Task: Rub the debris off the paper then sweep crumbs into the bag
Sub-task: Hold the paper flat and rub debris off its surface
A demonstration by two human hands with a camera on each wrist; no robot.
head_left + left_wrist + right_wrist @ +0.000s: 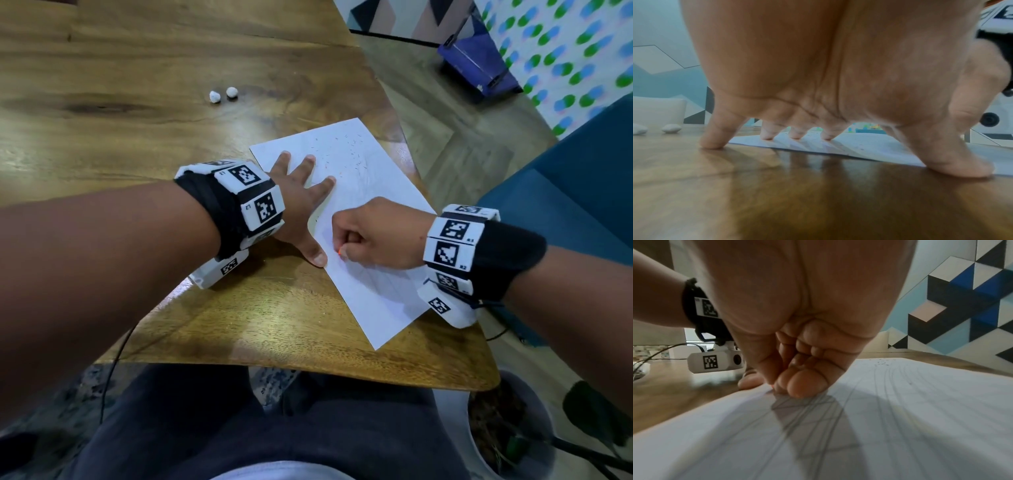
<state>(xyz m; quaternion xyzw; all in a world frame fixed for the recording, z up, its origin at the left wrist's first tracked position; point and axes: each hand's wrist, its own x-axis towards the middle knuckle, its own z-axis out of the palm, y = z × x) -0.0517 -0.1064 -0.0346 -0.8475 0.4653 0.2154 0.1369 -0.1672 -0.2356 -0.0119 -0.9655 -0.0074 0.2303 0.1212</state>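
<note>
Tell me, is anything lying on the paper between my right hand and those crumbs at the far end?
Nothing visible does. The right hand rests mid-sheet on the paper, and bare paper runs up to the crumbs. The left hand presses only the sheet's left edge.

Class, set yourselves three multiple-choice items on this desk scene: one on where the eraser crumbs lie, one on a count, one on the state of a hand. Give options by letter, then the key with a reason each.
1. Where do most of the crumbs lie on the paper?
A. on the far part, beyond the hands
B. on the corner nearest the person
C. under the right wrist

2. How many small white lumps lie on the wooden table, apart from the paper?
A. one
B. two
C. four

3. What is the left hand doing?
A. holding a pencil
B. resting in the lap
C. pressing the paper with spread fingers

Key: 1 A, the specks cluster near the far edge; 2 B, two lumps sit side by side; 3 C, its fingertips are planted on the sheet, while the right hand pinches a small orange-tipped thing.
</note>
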